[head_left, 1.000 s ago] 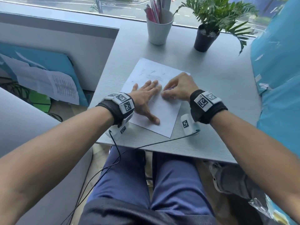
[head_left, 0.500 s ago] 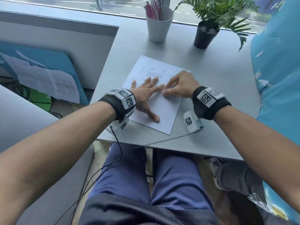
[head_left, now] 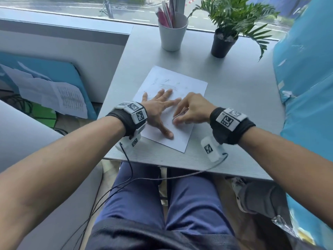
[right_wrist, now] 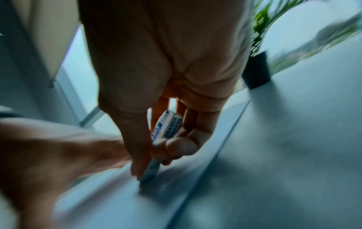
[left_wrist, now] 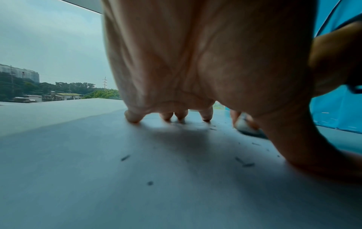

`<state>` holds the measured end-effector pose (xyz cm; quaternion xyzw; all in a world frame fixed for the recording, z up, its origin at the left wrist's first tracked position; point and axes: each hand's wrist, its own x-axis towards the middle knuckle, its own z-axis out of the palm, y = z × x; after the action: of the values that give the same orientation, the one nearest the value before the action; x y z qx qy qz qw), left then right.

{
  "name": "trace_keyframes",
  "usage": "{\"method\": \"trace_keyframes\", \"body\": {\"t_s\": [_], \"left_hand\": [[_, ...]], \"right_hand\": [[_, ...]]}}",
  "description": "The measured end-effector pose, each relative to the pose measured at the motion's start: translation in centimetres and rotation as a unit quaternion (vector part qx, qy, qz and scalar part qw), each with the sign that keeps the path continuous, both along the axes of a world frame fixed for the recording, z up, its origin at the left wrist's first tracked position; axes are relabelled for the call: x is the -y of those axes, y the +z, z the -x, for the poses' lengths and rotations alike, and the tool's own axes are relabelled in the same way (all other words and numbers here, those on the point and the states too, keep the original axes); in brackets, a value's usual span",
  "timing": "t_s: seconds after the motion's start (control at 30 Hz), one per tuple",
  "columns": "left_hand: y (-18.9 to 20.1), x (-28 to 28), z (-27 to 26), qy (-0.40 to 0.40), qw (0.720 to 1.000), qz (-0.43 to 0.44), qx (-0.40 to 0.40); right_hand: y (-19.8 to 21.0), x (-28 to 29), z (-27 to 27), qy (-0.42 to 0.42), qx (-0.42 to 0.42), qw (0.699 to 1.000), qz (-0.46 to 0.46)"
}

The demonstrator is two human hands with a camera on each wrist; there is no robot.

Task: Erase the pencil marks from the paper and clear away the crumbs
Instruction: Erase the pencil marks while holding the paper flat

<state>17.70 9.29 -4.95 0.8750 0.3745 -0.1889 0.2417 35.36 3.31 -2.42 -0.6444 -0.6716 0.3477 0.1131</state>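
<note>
- Your left hand (head_left: pixel 158 112) is lying flat on the sheet of paper (head_left: pixel 191 83), fingers straight and spread, pinning its near half to the grey table (head_left: pixel 234 98).
- Your right hand (head_left: pixel 193 110) is pinching a sleeved eraser (right_wrist: pixel 168 127) between thumb and fingers; its bare lower end is touching the paper just at 3 o'clock of your left fingertips.
- The eraser's long axis is standing steeply, tilted off upright.
- The pencil marks (head_left: pixel 168 83) that are left are sitting at 12 o'clock of both hands, toward the far edge of the paper; your right hand looks no farther from them than your left.
- Dark crumbs (left_wrist: pixel 247 165) are lying scattered on the paper around your left palm.
</note>
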Motion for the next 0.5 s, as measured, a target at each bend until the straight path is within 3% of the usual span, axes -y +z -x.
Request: {"method": "trace_keyframes", "body": {"t_s": [0.1, 0.23, 0.4, 0.5], "left_hand": [[0.1, 0.1, -0.2, 0.006, 1.0, 0.002, -0.004], [0.4, -0.3, -0.4, -0.007, 0.999, 0.002, -0.034], [0.7, -0.3, -0.7, 0.007, 0.999, 0.004, -0.033], [0.6, -0.5, -0.6, -0.005, 0.999, 0.001, -0.045]], "right_hand": [[-0.1, -1.5, -1.6, -0.095, 0.0, 0.994, -0.051], [-0.4, 0.7, 0.6, 0.022, 0.004, 1.0, -0.023], [-0.4, -1.6, -1.5, -0.109, 0.004, 0.992, -0.068], [-0.7, 0.4, 0.2, -0.013, -0.011, 0.999, -0.032]]}}
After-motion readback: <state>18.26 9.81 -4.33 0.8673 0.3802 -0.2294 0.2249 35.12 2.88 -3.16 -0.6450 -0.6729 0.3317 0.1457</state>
